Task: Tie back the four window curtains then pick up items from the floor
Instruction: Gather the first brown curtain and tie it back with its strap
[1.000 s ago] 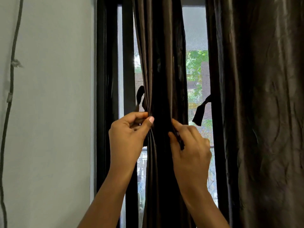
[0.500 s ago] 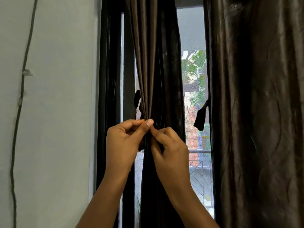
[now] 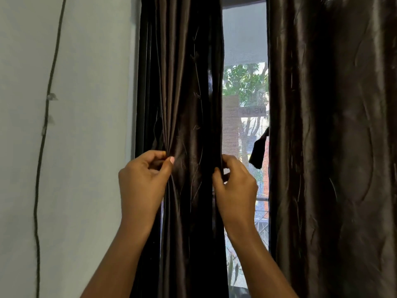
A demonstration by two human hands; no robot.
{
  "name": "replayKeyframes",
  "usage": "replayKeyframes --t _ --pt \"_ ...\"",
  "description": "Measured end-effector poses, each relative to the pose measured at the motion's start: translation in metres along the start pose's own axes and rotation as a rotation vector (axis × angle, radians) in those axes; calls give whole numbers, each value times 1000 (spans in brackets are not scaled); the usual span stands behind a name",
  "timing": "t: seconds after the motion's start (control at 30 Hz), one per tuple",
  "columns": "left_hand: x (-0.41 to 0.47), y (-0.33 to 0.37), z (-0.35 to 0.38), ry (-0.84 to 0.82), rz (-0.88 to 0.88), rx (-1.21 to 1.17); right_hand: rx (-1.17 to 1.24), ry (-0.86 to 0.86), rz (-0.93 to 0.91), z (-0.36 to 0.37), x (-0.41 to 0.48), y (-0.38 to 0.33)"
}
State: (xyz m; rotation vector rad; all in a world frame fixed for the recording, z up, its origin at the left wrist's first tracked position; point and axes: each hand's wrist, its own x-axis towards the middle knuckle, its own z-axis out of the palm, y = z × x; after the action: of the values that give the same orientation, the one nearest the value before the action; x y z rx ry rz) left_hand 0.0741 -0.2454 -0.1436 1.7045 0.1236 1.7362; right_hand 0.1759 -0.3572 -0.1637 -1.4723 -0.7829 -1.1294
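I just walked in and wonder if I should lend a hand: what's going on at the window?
A person is gathering the dark curtain beside the wall at the window. The left hand pinches its folds on the wall side; the right hand grips its opposite edge. No tie is visible round it yet. A second curtain hangs loose on the right, a dark strap dangling at its edge.

Left hand (image 3: 142, 181) and right hand (image 3: 235, 186) pinch the dark curtain's (image 3: 189, 93) opposite edges
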Motion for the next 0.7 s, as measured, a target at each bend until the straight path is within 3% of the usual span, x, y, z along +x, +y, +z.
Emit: replayKeyframes --t 0.23,0.4,0.7 --pt "-7 9 0 -17 12 -48 2 106 -285 -1 -24 -30" --pt "-12 12 1 -44 41 -74 96 -29 -270 3 -23 -44" --pt "-4 4 -1 -157 -107 -242 115 -118 -231 16 -22 -39"
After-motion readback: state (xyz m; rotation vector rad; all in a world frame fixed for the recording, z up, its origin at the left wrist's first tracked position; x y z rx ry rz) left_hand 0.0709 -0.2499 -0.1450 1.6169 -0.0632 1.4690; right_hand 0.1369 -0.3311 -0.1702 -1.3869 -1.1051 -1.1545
